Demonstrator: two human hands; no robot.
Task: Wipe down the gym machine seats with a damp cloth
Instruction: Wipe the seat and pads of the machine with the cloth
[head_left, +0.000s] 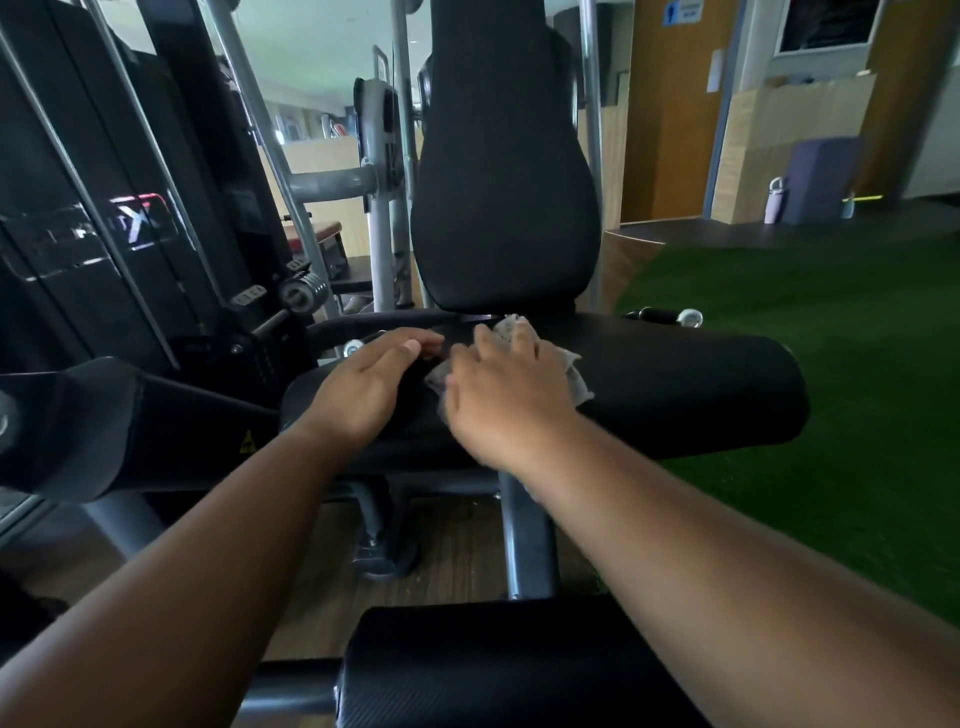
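Black padded vinyl fills the middle of the view: the seat (675, 384) of a gym machine, with its upright backrest (504, 182) rising behind it at twelve o'clock. A pale damp cloth (574, 376) is pressed flat onto the seat by the right hand (506, 395), close to the seam where seat and backrest meet. The fingers (522, 338) of that hand are laid out straight and a little spread over the cloth, whose edges show at twelve, three and nine o'clock of the palm. The left hand (363, 384) is rested on the seat's left part, just beside the cloth at nine o'clock, its fingers straight and close together, nothing being held.

The wiping of this seat is judged to be under way, not finished. No wet sheen can be made out on the dark vinyl, so the share already covered cannot be told. The long stretch of seat towards three o'clock is not under the cloth at present, and the backrest above is untouched by either hand. A second black pad (509, 665) lies at six o'clock, nearest the camera, and whether it has been wiped cannot be told. More seats are taken to be left, since the task names several
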